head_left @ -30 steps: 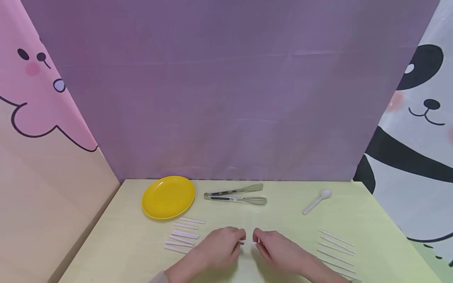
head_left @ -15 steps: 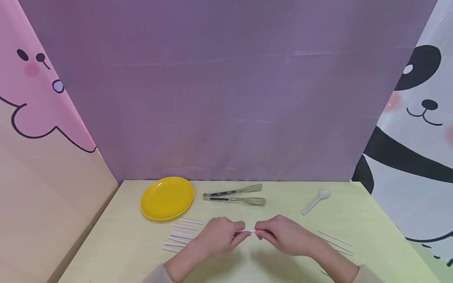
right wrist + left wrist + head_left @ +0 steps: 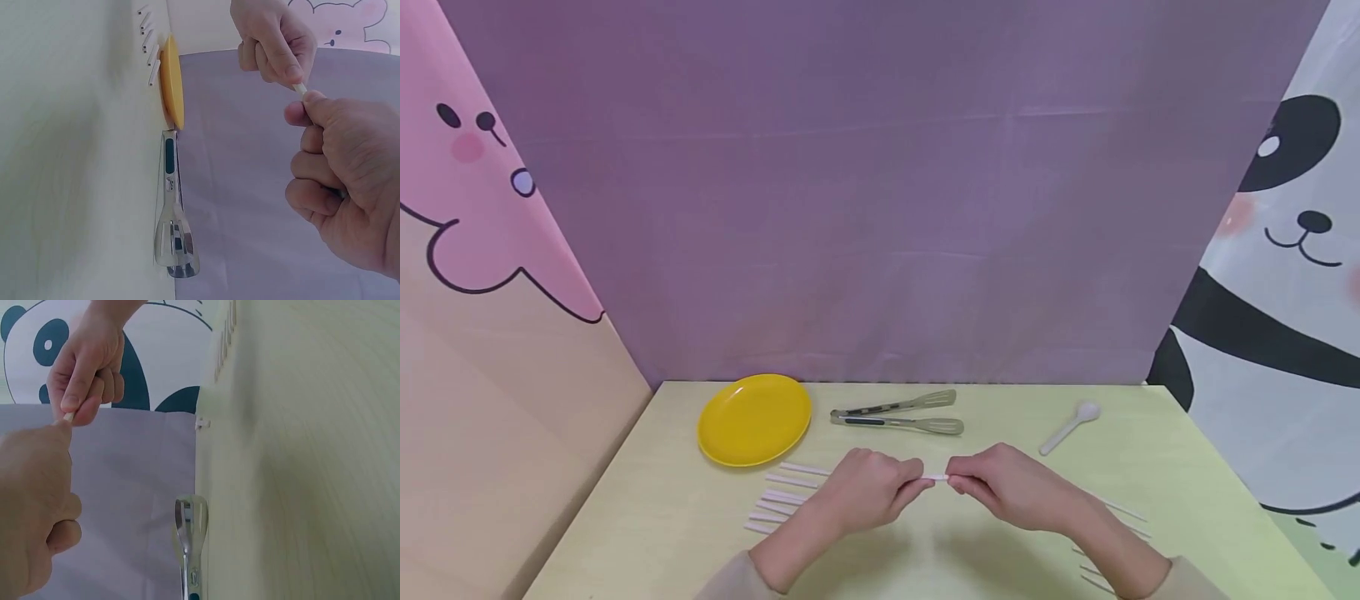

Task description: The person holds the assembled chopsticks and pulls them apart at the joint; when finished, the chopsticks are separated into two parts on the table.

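Both hands meet above the middle of the table, pinching one short, thin white stick [image 3: 937,477] between thumbs and fingers. My left hand [image 3: 874,490] grips its left end and my right hand [image 3: 1011,486] its right end. Only a short piece shows in the gap; the rest is hidden inside the fingers. In the right wrist view the stick [image 3: 300,89] bridges the two thumbs. Several thicker white sticks [image 3: 792,481] lie in a row by the left forearm, with dark spots on their ends in the right wrist view. Thinner white sticks [image 3: 1123,509] lie partly hidden under the right forearm.
A yellow plate [image 3: 755,420] sits at the back left of the pale table [image 3: 985,408]. Beside it lie metal tongs [image 3: 895,421] with slotted ends. Toward the back right is a white spoon [image 3: 1071,427]. A purple cloth [image 3: 880,208] hangs behind the table.
Both hands have risen off the tabletop and moved slightly away from the body, still holding the stick between them. The plate, tongs and spoon stay put.
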`<state>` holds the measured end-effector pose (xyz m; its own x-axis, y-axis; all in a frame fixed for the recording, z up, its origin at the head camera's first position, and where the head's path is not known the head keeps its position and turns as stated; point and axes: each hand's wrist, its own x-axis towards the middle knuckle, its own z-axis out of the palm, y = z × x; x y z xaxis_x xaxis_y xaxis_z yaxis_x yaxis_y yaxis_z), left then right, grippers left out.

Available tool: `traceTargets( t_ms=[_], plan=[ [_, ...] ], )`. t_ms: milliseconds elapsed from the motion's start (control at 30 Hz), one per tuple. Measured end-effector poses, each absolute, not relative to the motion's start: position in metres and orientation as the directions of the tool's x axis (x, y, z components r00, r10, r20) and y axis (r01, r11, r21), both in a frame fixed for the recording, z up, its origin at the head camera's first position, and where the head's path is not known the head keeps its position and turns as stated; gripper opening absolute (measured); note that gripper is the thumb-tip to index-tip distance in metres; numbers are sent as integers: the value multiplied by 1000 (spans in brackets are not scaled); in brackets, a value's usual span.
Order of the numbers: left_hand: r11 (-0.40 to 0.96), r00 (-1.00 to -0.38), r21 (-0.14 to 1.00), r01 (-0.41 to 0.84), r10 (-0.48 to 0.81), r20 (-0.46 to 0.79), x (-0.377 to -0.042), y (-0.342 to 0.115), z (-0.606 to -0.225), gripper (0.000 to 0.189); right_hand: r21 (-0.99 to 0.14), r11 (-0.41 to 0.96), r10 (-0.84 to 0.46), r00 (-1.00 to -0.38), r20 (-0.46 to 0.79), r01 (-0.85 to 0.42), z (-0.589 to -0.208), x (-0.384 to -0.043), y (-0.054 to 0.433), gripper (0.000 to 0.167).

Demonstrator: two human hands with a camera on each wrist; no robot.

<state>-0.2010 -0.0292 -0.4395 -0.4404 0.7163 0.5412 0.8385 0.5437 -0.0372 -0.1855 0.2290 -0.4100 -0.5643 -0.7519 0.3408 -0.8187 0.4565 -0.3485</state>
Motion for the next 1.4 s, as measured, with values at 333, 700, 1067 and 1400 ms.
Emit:
traceTargets(
  t_ms=[333, 700, 1067, 1400],
  plan=[
    [521, -447, -1, 854, 735, 510, -197, -31, -439, 42, -327, 401, -798, -502, 333, -856, -404, -190, 232, 25],
    [536, -385, -85, 840, 699, 603, -195, -29, -435, 41, -265, 365, -812, -444, 379, -893, -396, -192, 238, 17],
    [522, -410, -26, 852, 698, 587, -174, -28, -416, 42, -295, 252, -875, -347, 339, -922, -376, -193, 243, 19],
    [624, -382, -153, 766, 635, 672, -158, -18, -403, 40, -256, 195, -849, -294, 439, -947, -368, -189, 249, 23]
  ],
)
